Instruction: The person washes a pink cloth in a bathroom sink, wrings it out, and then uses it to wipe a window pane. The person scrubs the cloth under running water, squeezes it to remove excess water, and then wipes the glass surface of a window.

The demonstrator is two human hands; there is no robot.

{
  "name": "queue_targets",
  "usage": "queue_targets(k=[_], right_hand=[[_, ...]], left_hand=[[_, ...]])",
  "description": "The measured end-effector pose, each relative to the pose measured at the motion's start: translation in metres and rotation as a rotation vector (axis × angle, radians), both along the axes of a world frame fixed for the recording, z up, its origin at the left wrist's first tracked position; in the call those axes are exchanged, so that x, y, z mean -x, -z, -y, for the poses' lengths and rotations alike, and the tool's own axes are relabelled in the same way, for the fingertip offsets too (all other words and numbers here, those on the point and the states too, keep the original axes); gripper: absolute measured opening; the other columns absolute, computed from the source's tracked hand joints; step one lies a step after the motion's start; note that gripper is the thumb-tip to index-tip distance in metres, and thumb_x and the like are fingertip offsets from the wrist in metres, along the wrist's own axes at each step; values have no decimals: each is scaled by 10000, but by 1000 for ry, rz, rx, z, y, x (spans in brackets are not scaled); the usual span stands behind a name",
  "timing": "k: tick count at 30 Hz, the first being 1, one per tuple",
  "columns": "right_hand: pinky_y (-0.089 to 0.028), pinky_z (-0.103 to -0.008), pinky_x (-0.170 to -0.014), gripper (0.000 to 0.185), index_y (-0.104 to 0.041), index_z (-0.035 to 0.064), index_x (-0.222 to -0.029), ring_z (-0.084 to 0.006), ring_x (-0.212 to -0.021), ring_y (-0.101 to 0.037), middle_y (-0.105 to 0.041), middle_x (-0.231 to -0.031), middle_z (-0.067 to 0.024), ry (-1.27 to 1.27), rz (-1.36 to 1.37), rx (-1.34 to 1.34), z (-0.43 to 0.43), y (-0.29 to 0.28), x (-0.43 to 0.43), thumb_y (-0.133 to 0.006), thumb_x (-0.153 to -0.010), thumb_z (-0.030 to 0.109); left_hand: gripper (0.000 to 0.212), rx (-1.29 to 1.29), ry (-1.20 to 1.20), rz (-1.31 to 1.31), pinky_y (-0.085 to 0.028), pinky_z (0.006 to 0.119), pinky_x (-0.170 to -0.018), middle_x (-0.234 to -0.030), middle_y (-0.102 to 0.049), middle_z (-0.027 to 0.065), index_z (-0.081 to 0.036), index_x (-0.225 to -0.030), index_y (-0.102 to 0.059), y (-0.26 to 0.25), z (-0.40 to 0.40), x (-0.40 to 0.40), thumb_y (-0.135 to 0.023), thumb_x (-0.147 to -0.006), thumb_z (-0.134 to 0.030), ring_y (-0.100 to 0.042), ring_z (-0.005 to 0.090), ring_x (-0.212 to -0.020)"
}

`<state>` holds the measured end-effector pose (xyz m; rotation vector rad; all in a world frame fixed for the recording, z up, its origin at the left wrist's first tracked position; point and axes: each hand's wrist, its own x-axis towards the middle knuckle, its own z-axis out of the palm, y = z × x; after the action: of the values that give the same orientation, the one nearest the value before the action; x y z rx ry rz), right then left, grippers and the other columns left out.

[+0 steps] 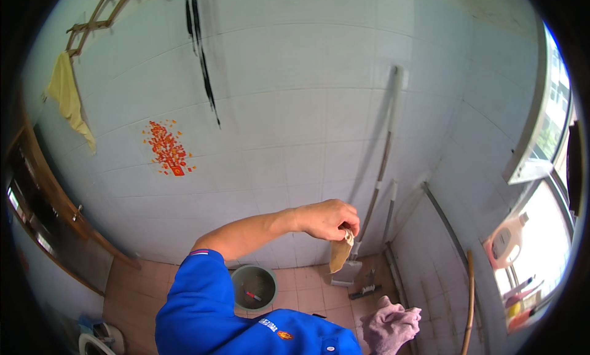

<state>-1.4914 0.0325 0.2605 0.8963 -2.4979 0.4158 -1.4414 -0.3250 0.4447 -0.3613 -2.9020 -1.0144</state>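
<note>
My left arm, in a blue short sleeve (198, 286), reaches across to the right in front of my chest. My left hand (328, 219) pinches a small tan cloth (340, 256) by its bunched upper end, and the rest hangs down. At the lower right is a crumpled mauve towel (391, 325), near my right side. My right hand is out of sight, so whether it holds the towel cannot be seen. Below my left forearm, a grey-green bucket (236, 288) stands on the floor with a red object (253, 295) inside.
A long-handled dustpan (346, 274) and a floor squeegee (366, 291) stand by the tiled wall. A bamboo pole (469, 299) leans at right. The window sill bears a detergent bottle (507, 240). A yellow cloth (67, 94) hangs from a wooden rack (99, 24); a door (55, 207) is at left.
</note>
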Motion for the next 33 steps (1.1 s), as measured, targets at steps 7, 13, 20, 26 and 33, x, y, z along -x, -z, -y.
queue_targets(k=[7,13,20,26,33], right_hand=[[-527,-379,-703,371,-615,-38,-807,-320,-772,-636,-641,-849,-199,-83,-226,13,82,8,26,-675,-867,323],[-544,-444,-705,397,-640,-65,-900,-372,-802,-662,-655,-880,-221,-160,-116,35,152,12,58,-664,-835,325],[-542,-442,-690,588,-593,-133,-1059,-352,-821,-657,-622,-908,-231,-345,219,-173,196,-27,34,-590,-821,404],[-570,-488,-668,531,-587,-151,-1042,-418,-782,-677,-634,-910,-293,-267,173,-154,212,-16,1,-605,-824,333],[-463,-614,-892,588,-544,-185,-1187,-510,-1100,-557,-540,-1255,-393,-423,-402,-311,247,66,-80,-556,-856,301]], left_hand=[[184,178,-158,-214,-507,341,-737,-996,-629,72,-24,-897,-657,-64,78,-22,-529,-799,65,-612,228,-876],[183,317,-435,-135,-511,327,-737,-846,-673,58,-32,-921,-664,-122,137,-58,-552,-806,55,-624,160,-816],[83,281,-634,-131,-493,285,-672,-768,-667,34,-8,-888,-673,-175,162,-115,-642,-812,-7,-582,108,-729],[86,277,-581,-145,-491,282,-644,-774,-661,25,-7,-902,-676,-192,194,-158,-641,-825,0,-582,111,-707],[111,408,-569,-81,-509,306,-737,-845,-670,44,-12,-904,-639,-232,225,-232,-590,-805,-6,-617,141,-816]])
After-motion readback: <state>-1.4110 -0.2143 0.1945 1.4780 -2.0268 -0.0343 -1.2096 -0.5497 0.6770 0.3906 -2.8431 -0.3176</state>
